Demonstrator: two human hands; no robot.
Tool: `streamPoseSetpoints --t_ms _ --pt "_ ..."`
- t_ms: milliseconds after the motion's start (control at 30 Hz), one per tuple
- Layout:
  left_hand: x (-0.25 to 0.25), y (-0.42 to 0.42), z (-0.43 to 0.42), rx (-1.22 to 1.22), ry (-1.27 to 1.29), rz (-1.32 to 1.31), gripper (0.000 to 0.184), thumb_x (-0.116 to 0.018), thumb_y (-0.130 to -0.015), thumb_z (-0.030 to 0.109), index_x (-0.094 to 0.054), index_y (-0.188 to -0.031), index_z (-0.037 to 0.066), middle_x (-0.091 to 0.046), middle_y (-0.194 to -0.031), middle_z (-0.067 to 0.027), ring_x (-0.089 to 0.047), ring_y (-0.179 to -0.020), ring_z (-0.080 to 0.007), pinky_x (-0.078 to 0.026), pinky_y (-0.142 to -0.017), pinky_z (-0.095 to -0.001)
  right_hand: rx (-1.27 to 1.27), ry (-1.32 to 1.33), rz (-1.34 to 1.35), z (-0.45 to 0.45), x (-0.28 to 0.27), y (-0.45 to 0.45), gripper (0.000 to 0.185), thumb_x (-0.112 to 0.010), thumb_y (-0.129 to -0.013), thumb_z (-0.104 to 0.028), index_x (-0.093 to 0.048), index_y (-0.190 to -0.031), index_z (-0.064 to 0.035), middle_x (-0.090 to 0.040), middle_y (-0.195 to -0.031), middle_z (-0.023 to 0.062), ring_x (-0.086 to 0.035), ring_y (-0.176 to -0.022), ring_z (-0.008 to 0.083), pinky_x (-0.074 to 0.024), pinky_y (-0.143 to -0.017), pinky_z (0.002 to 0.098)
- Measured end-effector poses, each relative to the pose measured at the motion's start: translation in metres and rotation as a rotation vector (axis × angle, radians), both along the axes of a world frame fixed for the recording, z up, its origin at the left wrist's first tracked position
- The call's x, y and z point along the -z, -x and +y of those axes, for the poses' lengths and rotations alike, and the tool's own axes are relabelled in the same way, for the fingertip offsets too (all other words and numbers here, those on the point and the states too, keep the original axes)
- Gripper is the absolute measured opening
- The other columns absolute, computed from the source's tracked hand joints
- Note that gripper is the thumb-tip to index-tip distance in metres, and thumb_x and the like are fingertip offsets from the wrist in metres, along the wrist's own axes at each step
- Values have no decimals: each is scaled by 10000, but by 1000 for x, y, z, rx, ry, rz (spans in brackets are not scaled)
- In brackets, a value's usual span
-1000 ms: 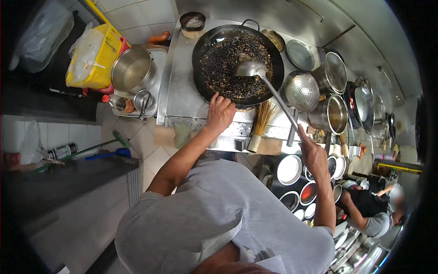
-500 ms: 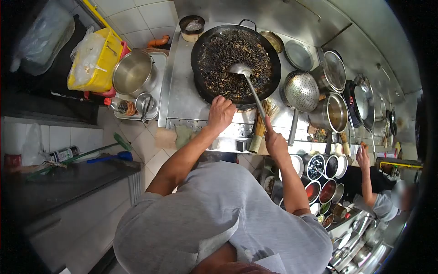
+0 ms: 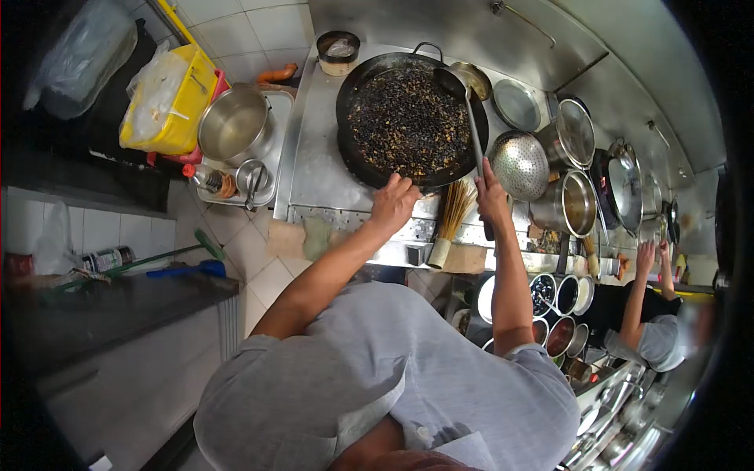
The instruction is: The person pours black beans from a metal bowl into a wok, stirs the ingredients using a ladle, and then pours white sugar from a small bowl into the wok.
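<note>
A large black wok [image 3: 344, 145] sits on the steel stove, holding a dark, finely chopped mixture [image 3: 404, 118] flecked with tan bits. My left hand [image 3: 395, 202] is closed on the wok's near edge; its fingers hide whatever handle may be there. In my right hand [image 3: 492, 196] is the long handle of a ladle [image 3: 476, 125]. The ladle's dark bowl is at the wok's far right rim, by a small metal bowl [image 3: 473, 78]. Just left of my right hand, a bamboo brush [image 3: 453, 212] lies on the stove's front edge.
A perforated skimmer [image 3: 520, 165] and steel pots [image 3: 567, 206] stand to the right. At left are a deep pot [image 3: 234, 125] on a tray and a yellow bin [image 3: 177, 110]. Several seasoning containers [image 3: 543, 292] sit at lower right, near a co-worker [image 3: 664, 334].
My right hand has moved up and right. The ladle's bowl has gone from the middle of the mixture to the wok's far right rim. The co-worker now shows two raised hands.
</note>
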State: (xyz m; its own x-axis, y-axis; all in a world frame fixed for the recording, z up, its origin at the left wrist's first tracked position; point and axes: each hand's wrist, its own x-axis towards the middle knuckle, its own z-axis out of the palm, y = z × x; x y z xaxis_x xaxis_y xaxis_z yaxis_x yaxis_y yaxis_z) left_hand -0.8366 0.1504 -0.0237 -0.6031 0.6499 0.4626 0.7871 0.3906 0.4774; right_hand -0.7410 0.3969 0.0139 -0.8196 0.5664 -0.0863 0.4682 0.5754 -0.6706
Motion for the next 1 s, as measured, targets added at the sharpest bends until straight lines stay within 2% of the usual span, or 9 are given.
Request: streamPoseSetpoints --t_ms 33,100,233,433,500,633,700,800,1000 --pt "0 0 0 -8 -1 -4 157 -705 -842 182 -653 -765 56 -577 -836 -65 -593 -928 -280 -559 -652 -432 -8 -1 -4 3 6 -2 568 -517 -1067 -255 -333 -1604 -253 -545 -634 106 -521 -475 184 -495 -481 394" --pt "2 0 0 15 -35 8 165 -703 -844 183 -653 -765 48 -572 -829 -68 -592 -919 -282 -559 -653 -437 89 787 -121 -17 -20 -5 585 -498 -1078 -261 -277 -1618 -306 -464 -607 8 -419 -424 109 -434 -399 310" --pt "4 0 1 25 -27 -21 165 -692 -857 178 -653 -768 45 -569 -826 -71 -589 -920 -286 -560 -652 -435 118 950 -192 -42 -49 -19 601 -511 -1076 -258 -258 -1615 -340 -413 -628 -56 -358 -422 55 -364 -373 242" --pt "5 1 4 29 -63 30 120 -650 -826 121 -653 -731 48 -569 -801 -92 -591 -874 -297 -546 -637 -438 67 605 -234 -77 -111 -55 666 -562 -1049 -157 -261 -1637 -242 -388 -643 -69 -347 -480 53 -339 -409 257" --pt "1 0 4 9 -35 56 115 -640 -806 111 -651 -713 45 -566 -776 -101 -591 -857 -300 -539 -648 -438 -101 258 -249 -76 -116 -74 636 -567 -1039 -174 -309 -1619 -197 -581 -689 95 -555 -561 188 -513 -579 361" --pt "-7 2 4 4 -140 163 127 -690 -816 118 -659 -726 33 -592 -781 -110 -593 -845 -302 -541 -679 -432 -113 148 -355 -98 -157 -92 612 -534 -1051 -187 -297 -1616 -181 -687 -914 221 -643 -815 310 -519 -886 424" --pt "3 1 2 -9 -95 137 117 -724 -822 157 -691 -782 52 -610 -789 -84 -602 -852 -283 -552 -703 -419 -147 126 -268 -98 -148 -106 590 -521 -1069 -219 -309 -1619 -205 -640 -788 151 -617 -692 240 -544 -719 391" --pt "7 -2 3 -25 -28 46 131 -755 -832 194 -720 -843 68 -632 -794 -58 -617 -861 -261 -567 -705 -409 97 807 -291 -101 -140 -102 544 -488 -1095 -321 -323 -1613 -302 -381 -662 -39 -359 -463 56 -351 -386 223" --pt "5 -3 2 -22 1 -1 140 -746 -847 195 -710 -840 59 -628 -776 -49 -622 -839 -254 -568 -622 -408 213 1164 -249 -60 -56 -54 573 -472 -1088 -411 -243 -1614 -400 -370 -637 -57 -329 -441 55 -319 -384 216"
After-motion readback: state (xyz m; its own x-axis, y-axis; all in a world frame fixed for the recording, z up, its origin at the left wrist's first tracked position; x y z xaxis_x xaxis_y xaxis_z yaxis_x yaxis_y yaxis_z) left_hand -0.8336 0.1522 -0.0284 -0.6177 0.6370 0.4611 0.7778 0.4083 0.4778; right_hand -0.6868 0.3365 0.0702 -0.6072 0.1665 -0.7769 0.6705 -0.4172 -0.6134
